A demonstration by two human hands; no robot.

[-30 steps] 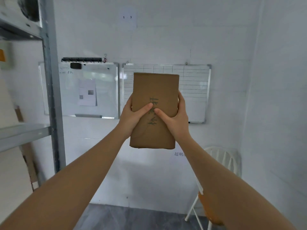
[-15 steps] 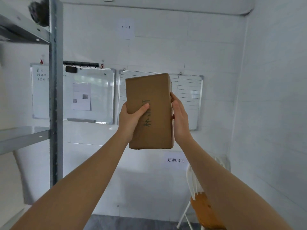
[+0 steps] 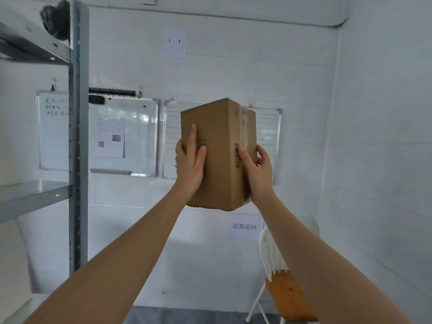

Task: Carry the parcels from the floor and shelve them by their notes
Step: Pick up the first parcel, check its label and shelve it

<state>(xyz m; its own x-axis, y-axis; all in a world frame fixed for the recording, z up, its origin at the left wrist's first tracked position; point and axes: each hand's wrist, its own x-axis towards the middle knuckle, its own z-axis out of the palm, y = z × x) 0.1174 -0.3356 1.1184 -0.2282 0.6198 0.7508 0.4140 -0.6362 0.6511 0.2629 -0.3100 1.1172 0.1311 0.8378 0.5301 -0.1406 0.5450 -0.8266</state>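
I hold a brown cardboard parcel point(image 3: 219, 150) upright at arm's length in front of the back wall. One vertical edge faces me, with a barcode and clear tape on its right face. My left hand point(image 3: 190, 166) lies flat on the left face, covering handwritten marks. My right hand point(image 3: 257, 171) grips the right face. A grey metal shelf rack point(image 3: 78, 136) stands at the left, with one shelf board point(image 3: 32, 197) at about hand height and another point(image 3: 35, 50) higher up.
Two whiteboards point(image 3: 121, 134) hang on the back wall behind the parcel. A paper sign "1 - 3" point(image 3: 174, 42) is fixed above and another paper sign point(image 3: 244, 226) below. A white folding chair with an orange seat point(image 3: 285, 293) stands at the lower right. A dark fuzzy object point(image 3: 56, 22) sits on the top shelf.
I have turned the parcel so its edge and the barcode face point at me. My left hand slid flat onto the left face. The view has shifted right and up.
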